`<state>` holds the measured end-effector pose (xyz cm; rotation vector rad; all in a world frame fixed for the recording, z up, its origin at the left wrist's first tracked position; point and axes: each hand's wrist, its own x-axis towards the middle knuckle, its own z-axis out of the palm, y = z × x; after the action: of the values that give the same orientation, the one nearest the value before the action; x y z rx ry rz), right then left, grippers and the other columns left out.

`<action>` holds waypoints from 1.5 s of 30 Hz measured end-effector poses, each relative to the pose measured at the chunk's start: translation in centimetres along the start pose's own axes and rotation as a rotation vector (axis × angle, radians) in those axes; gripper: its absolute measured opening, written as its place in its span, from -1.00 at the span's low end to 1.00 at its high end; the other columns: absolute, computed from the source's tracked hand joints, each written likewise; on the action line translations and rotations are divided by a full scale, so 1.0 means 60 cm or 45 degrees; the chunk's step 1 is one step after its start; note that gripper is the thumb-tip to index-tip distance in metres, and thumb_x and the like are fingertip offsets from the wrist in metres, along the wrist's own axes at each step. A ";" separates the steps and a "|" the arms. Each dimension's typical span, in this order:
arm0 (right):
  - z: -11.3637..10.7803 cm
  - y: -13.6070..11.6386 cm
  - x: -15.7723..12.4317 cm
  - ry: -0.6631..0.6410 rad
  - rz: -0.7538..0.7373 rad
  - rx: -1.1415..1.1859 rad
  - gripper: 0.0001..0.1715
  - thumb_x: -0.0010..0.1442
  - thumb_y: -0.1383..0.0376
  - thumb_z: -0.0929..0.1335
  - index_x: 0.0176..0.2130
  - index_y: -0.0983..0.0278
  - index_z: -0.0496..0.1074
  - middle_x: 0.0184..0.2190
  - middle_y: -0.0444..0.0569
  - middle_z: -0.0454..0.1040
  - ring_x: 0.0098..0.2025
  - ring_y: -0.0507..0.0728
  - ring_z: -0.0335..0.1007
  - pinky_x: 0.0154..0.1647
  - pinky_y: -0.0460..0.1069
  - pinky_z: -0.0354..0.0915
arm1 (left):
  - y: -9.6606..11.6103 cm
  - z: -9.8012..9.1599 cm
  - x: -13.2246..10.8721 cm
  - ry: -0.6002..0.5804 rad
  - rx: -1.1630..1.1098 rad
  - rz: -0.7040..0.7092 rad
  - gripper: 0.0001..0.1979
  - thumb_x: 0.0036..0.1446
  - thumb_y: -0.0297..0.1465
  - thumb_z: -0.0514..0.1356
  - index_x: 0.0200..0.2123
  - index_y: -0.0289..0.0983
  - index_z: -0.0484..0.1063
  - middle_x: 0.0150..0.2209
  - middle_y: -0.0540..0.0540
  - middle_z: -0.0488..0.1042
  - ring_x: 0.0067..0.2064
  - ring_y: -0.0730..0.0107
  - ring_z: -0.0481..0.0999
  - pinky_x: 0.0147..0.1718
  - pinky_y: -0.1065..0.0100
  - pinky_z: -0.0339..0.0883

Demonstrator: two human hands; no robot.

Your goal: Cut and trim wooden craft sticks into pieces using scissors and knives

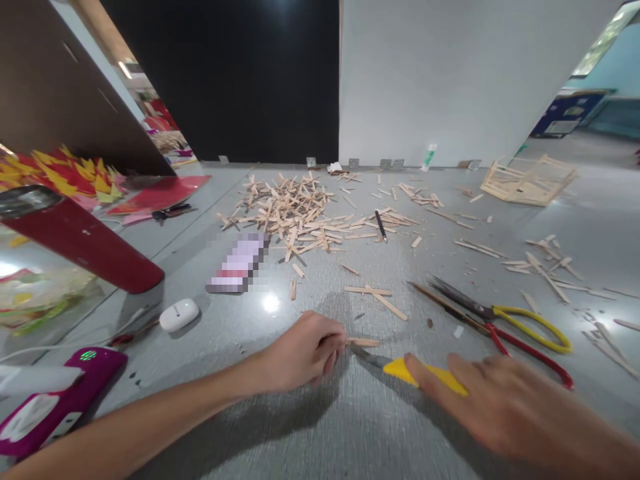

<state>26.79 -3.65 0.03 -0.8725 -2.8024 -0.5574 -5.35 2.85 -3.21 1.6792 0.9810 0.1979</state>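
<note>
Pinched in my left hand (313, 350) is a short flat wooden stick (367, 343), its free end pointing right. My right hand (500, 400) is wrapped round a yellow utility knife (400, 370). The knife's grey blade (366, 355) points left and lies against or just beside the stick near my left fingertips; I cannot tell if it cuts in. Two crossed wooden sticks (385, 299) lie just beyond. Scissors with one yellow and one red handle (535, 327) lie open behind my right hand.
A heap of wooden sticks (290, 207) spreads over the grey table (360, 427), with a black pen (381, 225) beside it. A phone (240, 263), white earbud case (179, 315), red bottle (95, 247) and purple power bank (95, 383) stand left. A stick frame (530, 181) sits back right.
</note>
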 end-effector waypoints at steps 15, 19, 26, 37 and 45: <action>0.019 -0.008 -0.012 -0.045 0.145 0.134 -0.45 0.49 0.52 0.15 0.28 0.30 0.48 -0.30 -0.04 0.62 -0.45 0.13 0.54 -0.38 0.02 0.34 | 0.003 0.009 -0.006 0.093 -0.005 -0.017 -0.62 0.50 -0.14 0.07 -0.37 -0.18 0.32 -0.52 0.02 0.45 -0.61 0.47 0.41 -0.54 0.40 0.24; 0.031 0.005 0.005 0.126 0.292 0.179 -0.52 0.71 0.22 0.11 0.24 0.33 0.48 -0.28 0.00 0.62 -0.33 0.19 0.61 -0.28 0.05 0.44 | 0.008 0.014 -0.004 0.259 -0.145 -0.034 -0.53 0.51 0.01 0.03 -0.32 -0.19 0.37 -0.44 -0.04 0.52 -0.57 0.45 0.45 -0.58 0.42 0.25; 0.042 0.003 0.013 0.206 0.427 0.234 -0.57 0.71 0.10 0.14 0.09 0.26 0.46 -0.19 0.05 0.64 -0.20 0.24 0.66 -0.17 0.10 0.52 | 0.053 0.001 -0.020 0.391 -0.279 0.067 -0.67 0.39 -0.10 0.21 -0.08 -0.25 0.54 -0.26 -0.08 0.59 -0.42 0.39 0.53 -0.60 0.46 0.33; 0.051 -0.002 0.009 0.331 0.417 0.295 -0.68 0.60 0.35 0.25 0.23 0.25 0.45 -0.07 0.09 0.71 -0.12 0.27 0.70 -0.09 0.13 0.57 | 0.069 -0.003 -0.055 0.470 0.218 0.317 -0.69 0.48 -0.21 0.21 0.09 -0.18 0.66 -0.20 -0.11 0.68 -0.25 0.27 0.59 -0.23 0.35 0.46; 0.041 -0.002 0.009 0.211 0.436 0.410 -0.68 0.63 0.30 0.23 0.26 0.19 0.42 -0.01 0.09 0.70 -0.03 0.29 0.71 0.00 0.17 0.61 | 0.067 0.005 -0.047 0.427 -0.028 0.320 -0.66 0.49 -0.32 0.14 0.12 -0.24 0.67 -0.31 -0.04 0.56 -0.38 0.41 0.55 -0.31 0.41 0.54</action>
<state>26.17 -2.52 -2.14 -1.1368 -2.4230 -0.1158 -4.97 0.60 1.15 1.7813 1.0032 0.6725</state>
